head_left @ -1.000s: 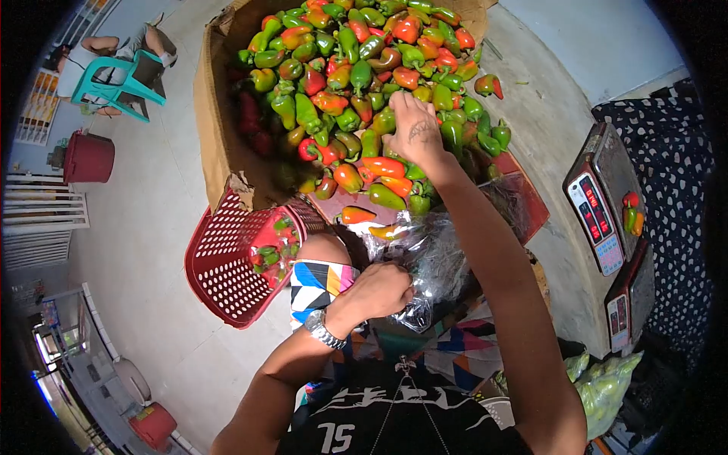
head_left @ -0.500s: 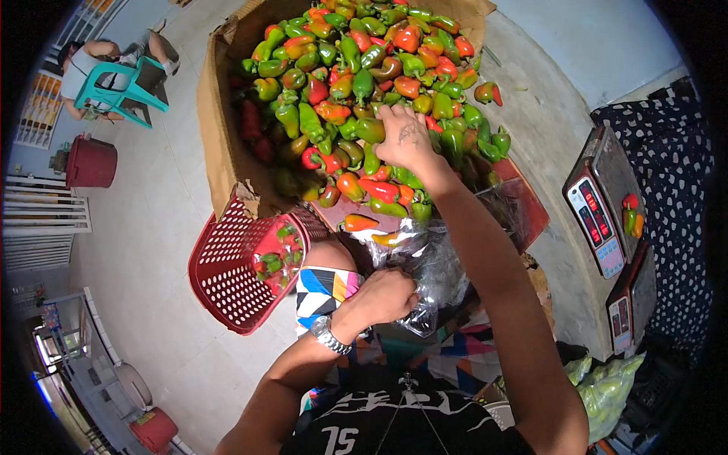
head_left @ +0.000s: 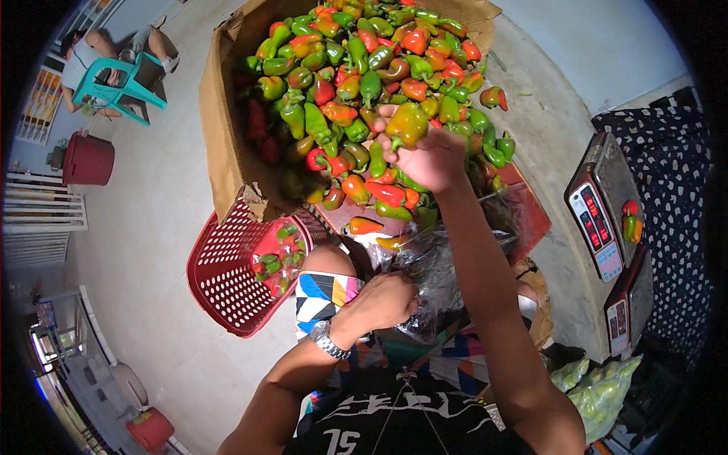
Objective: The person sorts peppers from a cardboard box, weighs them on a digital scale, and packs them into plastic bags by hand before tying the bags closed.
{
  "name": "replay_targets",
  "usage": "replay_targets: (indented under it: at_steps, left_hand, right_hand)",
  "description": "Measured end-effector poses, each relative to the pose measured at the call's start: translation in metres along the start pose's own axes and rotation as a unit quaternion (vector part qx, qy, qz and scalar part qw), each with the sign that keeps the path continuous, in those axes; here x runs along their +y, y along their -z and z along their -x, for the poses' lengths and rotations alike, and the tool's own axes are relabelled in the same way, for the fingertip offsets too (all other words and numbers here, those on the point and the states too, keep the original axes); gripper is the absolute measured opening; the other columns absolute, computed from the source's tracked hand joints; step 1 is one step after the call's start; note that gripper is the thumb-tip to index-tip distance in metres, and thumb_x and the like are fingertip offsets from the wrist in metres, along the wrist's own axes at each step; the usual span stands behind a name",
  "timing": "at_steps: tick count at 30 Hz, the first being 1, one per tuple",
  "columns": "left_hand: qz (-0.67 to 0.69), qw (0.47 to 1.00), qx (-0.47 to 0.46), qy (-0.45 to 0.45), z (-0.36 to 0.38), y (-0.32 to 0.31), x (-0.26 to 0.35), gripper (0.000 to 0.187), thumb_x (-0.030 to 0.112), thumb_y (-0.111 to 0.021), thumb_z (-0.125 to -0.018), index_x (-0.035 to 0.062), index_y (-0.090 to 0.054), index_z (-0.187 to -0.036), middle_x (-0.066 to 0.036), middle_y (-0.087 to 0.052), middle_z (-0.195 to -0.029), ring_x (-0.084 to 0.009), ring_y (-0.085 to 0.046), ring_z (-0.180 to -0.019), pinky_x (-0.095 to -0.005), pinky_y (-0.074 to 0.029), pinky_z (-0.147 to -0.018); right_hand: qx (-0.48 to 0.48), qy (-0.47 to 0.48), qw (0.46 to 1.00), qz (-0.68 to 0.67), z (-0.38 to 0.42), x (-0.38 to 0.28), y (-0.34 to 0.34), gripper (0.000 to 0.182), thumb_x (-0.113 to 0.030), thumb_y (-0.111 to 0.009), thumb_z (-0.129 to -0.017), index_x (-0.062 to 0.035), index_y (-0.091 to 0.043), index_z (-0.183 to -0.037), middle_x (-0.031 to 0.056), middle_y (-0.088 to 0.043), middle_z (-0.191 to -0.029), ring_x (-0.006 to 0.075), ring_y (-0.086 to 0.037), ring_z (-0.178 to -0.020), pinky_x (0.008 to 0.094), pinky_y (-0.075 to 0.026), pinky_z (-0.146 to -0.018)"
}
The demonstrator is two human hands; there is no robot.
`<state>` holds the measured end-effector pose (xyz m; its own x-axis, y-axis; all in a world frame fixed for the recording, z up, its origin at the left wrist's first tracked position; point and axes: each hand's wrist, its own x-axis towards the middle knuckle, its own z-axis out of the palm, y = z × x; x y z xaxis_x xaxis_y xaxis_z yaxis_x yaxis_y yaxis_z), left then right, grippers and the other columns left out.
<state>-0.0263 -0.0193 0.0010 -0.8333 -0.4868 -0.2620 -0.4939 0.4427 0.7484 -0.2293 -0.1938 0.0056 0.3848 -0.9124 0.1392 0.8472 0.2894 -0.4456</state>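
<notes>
A yellow-green pepper rests in my right hand, which is turned palm up over the pile, its fingers curled around the pepper. Red, green and orange peppers fill a large cardboard box and spill onto a red surface at its near side. Lower down, my left hand, with a silver watch at the wrist, is closed on the edge of a clear plastic bag near my lap.
A red perforated basket holding bagged peppers stands at the left. On the right are two digital scales, one with a few peppers on it. Bags of green produce lie lower right. A person sits on a teal chair at upper left.
My right hand has turned over and lifted the yellow-green pepper from the pile. My left hand stays by the plastic bag.
</notes>
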Motion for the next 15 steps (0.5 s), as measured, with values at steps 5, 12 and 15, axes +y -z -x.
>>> replay_targets:
  at_steps: [5, 12, 15]
  left_hand:
    - [-0.018, 1.0, -0.01, 0.001, -0.001, -0.001, 0.004, 0.028, 0.022, -0.066, -0.089, -0.0046, -0.071, -0.084, -0.026, -0.07, -0.089, -0.0462, -0.069, -0.09, -0.0538, -0.055, -0.081]
    - [-0.055, 0.997, -0.048, 0.019, -0.007, 0.006, 0.018, 0.03, 0.026, -0.069, -0.092, -0.0023, -0.074, -0.087, -0.028, -0.07, -0.085, -0.046, -0.07, -0.084, -0.0543, -0.055, -0.079]
    - [-0.061, 0.997, -0.051, 0.014, -0.008, 0.008, 0.022, 0.029, 0.027, -0.069, -0.093, -0.0013, -0.075, -0.09, -0.028, -0.07, -0.088, -0.0464, -0.069, -0.086, -0.0552, -0.054, -0.081]
  right_hand:
    - [-0.03, 0.016, 0.999, -0.027, 0.015, -0.009, -0.004, 0.063, -0.034, -0.071, -0.085, 0.0003, -0.061, -0.137, 0.0168, -0.067, -0.125, 0.0285, -0.062, -0.096, 0.0377, -0.049, -0.081]
    - [0.306, 0.075, 0.939, 0.141, 0.105, -0.09, 0.036, 0.038, -0.028, -0.073, -0.091, -0.003, -0.065, -0.118, 0.0082, -0.068, -0.098, 0.0176, -0.06, -0.07, 0.0307, -0.044, -0.058]
    - [0.466, 0.147, 0.841, 0.231, 0.176, -0.166, 0.019, 0.023, -0.019, -0.073, -0.089, -0.0069, -0.061, -0.105, 0.0067, -0.067, -0.088, 0.0196, -0.065, -0.069, 0.0297, -0.05, -0.059]
